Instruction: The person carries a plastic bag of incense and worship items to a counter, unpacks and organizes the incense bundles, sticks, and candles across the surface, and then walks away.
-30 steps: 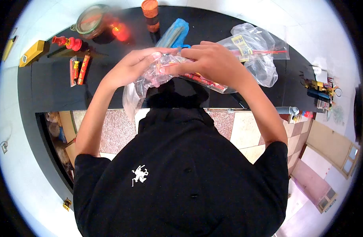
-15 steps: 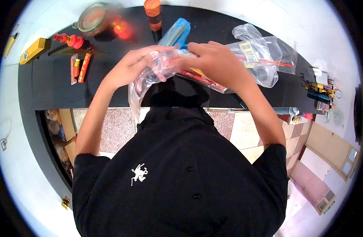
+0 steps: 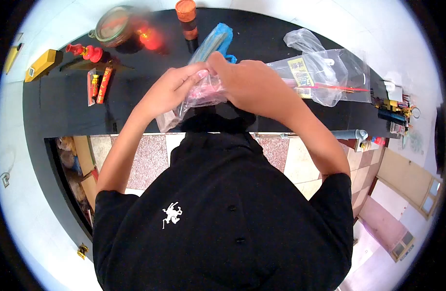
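Observation:
Above the black tabletop, my left hand (image 3: 172, 91) pinches a crumpled clear plastic bag (image 3: 206, 92) between thumb and fingers. Something pinkish shows through the film. My right hand (image 3: 247, 86) is closed on the same bag, its knuckles up and close beside the left fingertips; most of its fingers are hidden. The bag's loose end hangs below my left palm. Just beyond the hands lies a blue plastic bag (image 3: 224, 36) around greenish-grey sticks. Right of my right hand is a long clear sleeve (image 3: 281, 68) with a yellow label and thin red sticks.
Red candle packs (image 3: 104, 85) lie at the left, near a red candlestick (image 3: 87, 51) and a yellow box (image 3: 44, 64). A round pot (image 3: 114, 25) and an orange-topped cylinder (image 3: 186, 13) stand at the back. Another crumpled clear bag (image 3: 304, 40) lies back right.
My right hand has moved slightly left and its fingers have closed in beside my left hand. The clear bag's hanging end has risen and bunched up. The sleeve's red sticks now show farther right.

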`<state>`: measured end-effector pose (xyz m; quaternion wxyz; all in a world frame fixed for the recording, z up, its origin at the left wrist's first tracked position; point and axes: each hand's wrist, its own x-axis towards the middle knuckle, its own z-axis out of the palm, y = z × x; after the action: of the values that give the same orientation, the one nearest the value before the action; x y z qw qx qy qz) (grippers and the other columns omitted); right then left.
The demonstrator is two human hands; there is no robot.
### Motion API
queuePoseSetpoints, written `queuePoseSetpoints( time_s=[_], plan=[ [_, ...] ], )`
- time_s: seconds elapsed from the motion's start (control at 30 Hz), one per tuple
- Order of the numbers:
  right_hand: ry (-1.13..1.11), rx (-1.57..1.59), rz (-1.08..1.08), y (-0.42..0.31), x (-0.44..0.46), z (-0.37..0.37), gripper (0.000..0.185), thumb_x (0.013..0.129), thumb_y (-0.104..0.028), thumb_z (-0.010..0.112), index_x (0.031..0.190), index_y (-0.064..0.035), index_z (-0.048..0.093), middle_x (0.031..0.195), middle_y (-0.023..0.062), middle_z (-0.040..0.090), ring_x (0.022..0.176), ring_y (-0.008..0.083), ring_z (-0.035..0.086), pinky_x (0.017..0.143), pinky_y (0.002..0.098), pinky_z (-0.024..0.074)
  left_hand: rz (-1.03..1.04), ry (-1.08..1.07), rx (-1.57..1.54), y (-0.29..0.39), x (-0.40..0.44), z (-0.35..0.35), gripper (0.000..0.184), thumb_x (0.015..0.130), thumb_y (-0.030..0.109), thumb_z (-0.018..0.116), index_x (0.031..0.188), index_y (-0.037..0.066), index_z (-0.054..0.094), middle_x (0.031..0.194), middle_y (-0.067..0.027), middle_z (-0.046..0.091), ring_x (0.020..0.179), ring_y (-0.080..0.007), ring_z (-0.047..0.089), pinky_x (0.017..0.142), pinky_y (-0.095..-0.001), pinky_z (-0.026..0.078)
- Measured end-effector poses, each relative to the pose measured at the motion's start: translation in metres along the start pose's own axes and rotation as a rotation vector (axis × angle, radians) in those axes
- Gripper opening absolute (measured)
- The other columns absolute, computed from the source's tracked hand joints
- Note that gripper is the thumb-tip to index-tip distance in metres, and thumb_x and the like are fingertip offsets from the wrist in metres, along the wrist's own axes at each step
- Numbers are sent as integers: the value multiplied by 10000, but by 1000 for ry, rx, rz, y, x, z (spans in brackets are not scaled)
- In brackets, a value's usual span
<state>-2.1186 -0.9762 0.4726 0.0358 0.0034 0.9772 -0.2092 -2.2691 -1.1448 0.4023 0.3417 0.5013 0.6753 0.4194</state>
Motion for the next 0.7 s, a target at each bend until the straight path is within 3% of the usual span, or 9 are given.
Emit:
queuePoseSetpoints(
  time_s=[0.1, 0.2, 0.33, 0.43, 0.53, 0.63, 0.7],
  plan=[
    [-76, -19, -71, 4, 1, -7, 307, 894, -145, 633, 1133, -85, 449, 760, 192, 654, 775, 401, 671, 660, 488, 503, 57, 93, -29, 0, -4, -1, 233, 1028, 140, 483, 1199, 79, 628, 694, -202, 530, 621, -260, 600, 622, -381, 445],
    [-79, -16, -167, 8, -2, -20, 303, 879, -133, 641, 1106, -75, 449, 748, 188, 643, 750, 389, 663, 658, 489, 498, -75, 17, 30, 19, -7, -10, 220, 1017, 131, 486, 1185, 60, 611, 774, -232, 577, 691, -340, 627, 662, -400, 470],
    [26, -59, -114, 6, 0, 0, 311, 870, -137, 657, 1090, -69, 448, 749, 185, 644, 736, 376, 659, 657, 486, 497, 68, 102, 59, 15, 0, 8, 240, 994, 114, 507, 1210, 35, 576, 823, -274, 590, 778, -395, 651, 684, -421, 480],
    [50, -49, -50, 1, 4, 4, 320, 870, -146, 665, 1084, -60, 444, 757, 184, 654, 730, 382, 667, 647, 477, 507, -15, 137, 15, 5, -1, 12, 271, 1012, 150, 520, 1244, 21, 574, 876, -207, 671, 776, -339, 684, 727, -405, 512],
    [47, -69, -46, 1, 4, 0, 345, 873, -179, 677, 1086, -55, 436, 759, 180, 663, 711, 399, 670, 632, 470, 519, 10, -36, -469, -15, -2, 7, 296, 1003, 135, 575, 1266, -2, 580, 996, -102, 720, 820, -244, 710, 798, -369, 551],
    [48, -22, 12, 12, 0, -18, 383, 870, -220, 694, 1099, -63, 430, 755, 168, 670, 688, 407, 670, 618, 466, 523, -129, -230, -700, 3, -13, -15, 294, 976, 88, 629, 1249, -16, 597, 1099, -54, 695, 886, -170, 697, 857, -334, 563],
    [44, 25, 21, 15, -1, -27, 401, 869, -246, 702, 1103, -73, 426, 750, 160, 669, 670, 409, 667, 606, 462, 519, -182, -280, -654, 7, -11, -22, 328, 931, 39, 679, 1240, -37, 597, 1049, -80, 703, 901, -154, 693, 853, -314, 561]
  ],
)
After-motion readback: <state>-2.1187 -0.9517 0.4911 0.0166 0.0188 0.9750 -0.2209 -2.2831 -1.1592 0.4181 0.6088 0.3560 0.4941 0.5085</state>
